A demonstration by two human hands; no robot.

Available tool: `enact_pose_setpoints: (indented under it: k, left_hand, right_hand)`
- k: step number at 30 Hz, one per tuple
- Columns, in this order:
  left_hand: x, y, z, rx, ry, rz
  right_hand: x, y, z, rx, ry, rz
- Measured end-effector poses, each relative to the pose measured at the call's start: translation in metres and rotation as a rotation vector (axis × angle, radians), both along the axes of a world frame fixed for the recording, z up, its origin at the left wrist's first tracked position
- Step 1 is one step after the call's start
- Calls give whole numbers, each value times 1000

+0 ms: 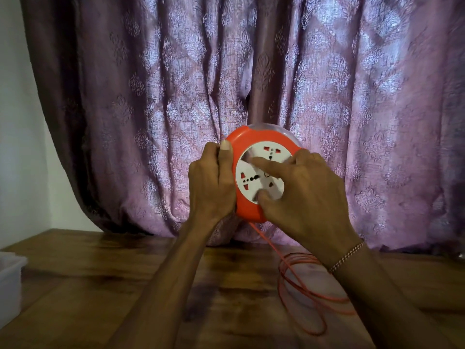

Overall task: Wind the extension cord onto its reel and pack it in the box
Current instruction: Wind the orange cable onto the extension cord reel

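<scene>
Purple curtain (327, 96) behind; left hand (211, 185) grips reel (251, 172), right hand (307, 192) fingers on face.

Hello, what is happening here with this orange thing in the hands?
A person is winding a thin orange extension cord onto a round orange plastic reel. The left hand grips the reel's rim and holds it up above the wooden table. The right hand presses its fingers on the white socket face. Several loops of cord lie loose on the table. A white plastic box waits at the left edge.
</scene>
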State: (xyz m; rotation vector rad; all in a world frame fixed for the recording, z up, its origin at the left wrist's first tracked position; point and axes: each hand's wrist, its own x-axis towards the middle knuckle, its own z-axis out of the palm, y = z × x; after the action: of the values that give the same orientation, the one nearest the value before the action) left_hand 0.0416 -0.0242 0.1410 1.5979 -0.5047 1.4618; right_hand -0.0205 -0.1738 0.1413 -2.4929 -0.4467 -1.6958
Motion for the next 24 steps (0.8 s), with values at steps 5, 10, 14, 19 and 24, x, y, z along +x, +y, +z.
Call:
enact_pose_setpoints:
  k: [5, 10, 14, 19, 24]
  left_hand:
    - [1, 0, 0, 4, 12, -6]
    - [2, 0, -1, 2, 23, -1]
    - [3, 4, -1, -15, 28, -8]
    - [3, 5, 0, -20, 13, 11]
    - [2, 5, 0, -9, 7, 2]
  right_hand:
    - [10, 9, -3, 336, -66, 84]
    - [11, 6, -2, 325, -43, 129]
    - [5, 0, 4, 146, -105, 213]
    - [4, -4, 7, -124, 90, 195]
    - [1, -3, 5, -150, 92, 109]
